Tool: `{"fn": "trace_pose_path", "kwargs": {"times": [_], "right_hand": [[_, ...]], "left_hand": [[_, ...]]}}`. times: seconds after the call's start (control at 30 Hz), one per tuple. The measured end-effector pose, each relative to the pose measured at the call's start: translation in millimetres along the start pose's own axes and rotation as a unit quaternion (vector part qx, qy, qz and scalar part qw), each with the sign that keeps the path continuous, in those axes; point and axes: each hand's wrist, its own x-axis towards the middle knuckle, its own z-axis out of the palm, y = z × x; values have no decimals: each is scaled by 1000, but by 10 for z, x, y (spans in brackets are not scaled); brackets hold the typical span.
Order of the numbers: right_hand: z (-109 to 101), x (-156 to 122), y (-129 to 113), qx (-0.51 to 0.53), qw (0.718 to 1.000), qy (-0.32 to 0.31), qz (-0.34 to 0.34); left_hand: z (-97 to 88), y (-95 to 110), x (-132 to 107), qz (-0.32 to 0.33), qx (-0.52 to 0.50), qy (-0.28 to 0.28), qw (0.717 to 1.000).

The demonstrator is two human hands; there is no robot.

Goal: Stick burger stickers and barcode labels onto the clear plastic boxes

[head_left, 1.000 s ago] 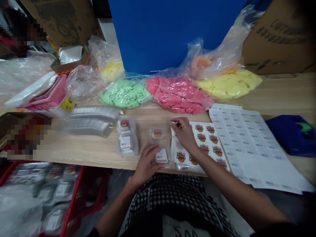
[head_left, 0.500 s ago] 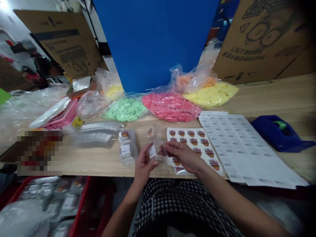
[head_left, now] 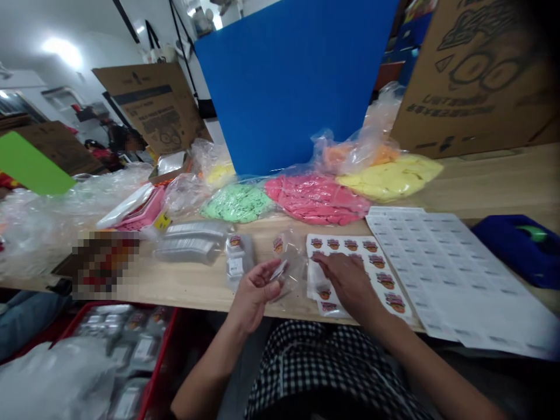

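My left hand (head_left: 251, 298) pinches a small clear plastic bag with a white label (head_left: 279, 270) between thumb and fingers, just above the table's front edge. Behind it lies another clear bag with a round burger-like logo sticker (head_left: 278, 244). My right hand (head_left: 347, 283) is over a sheet of logo stickers (head_left: 380, 280), fingers together and bent down at its left side. Whatever those fingertips hold, if anything, is hidden. Left of my hands is a pile of stickered clear bags (head_left: 236, 266).
Barcode label sheets (head_left: 437, 262) and a blue tape dispenser (head_left: 518, 248) lie to the right. Bags of green (head_left: 238, 202), pink (head_left: 315, 198) and yellow pieces (head_left: 394, 178) line the back. Rows of clear packets (head_left: 190, 248) are at left; a red crate (head_left: 168, 344) stands below.
My right hand has let go of the labelled bag and moved right onto the sticker sheet. My left hand keeps the bag, now tilted. The camera view has shifted left and up.
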Motion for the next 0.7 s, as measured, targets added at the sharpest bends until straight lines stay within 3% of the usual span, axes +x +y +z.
{"fn": "trace_pose_path", "kwargs": {"times": [0.1, 0.2, 0.37, 0.47, 0.53, 0.6, 0.63, 0.7], "right_hand": [[-55, -45, 14, -26, 997, 6, -67], [-81, -30, -91, -11, 994, 49, -101], [-8, 27, -333, 25, 990, 85, -110], [66, -8, -301, 24, 993, 72, -89], [119, -63, -190, 29, 997, 55, -39], [185, -118, -70, 65, 995, 22, 75], [228, -138, -28, 98, 984, -2, 152], [336, -156, 0, 178, 937, -54, 295]], "left_hand": [[-6, 213, -142, -41, -16, -38, 998], [-35, 387, -228, -37, 8, -46, 998], [-48, 532, -252, -19, 52, -29, 998], [-120, 622, -286, -15, 65, -23, 998], [-229, 750, -338, 38, 65, -1, 997], [-373, 899, -380, 152, 69, 50, 985], [-450, 957, -380, 204, 86, 78, 972], [-602, 988, -313, 229, 168, 115, 952]]}}
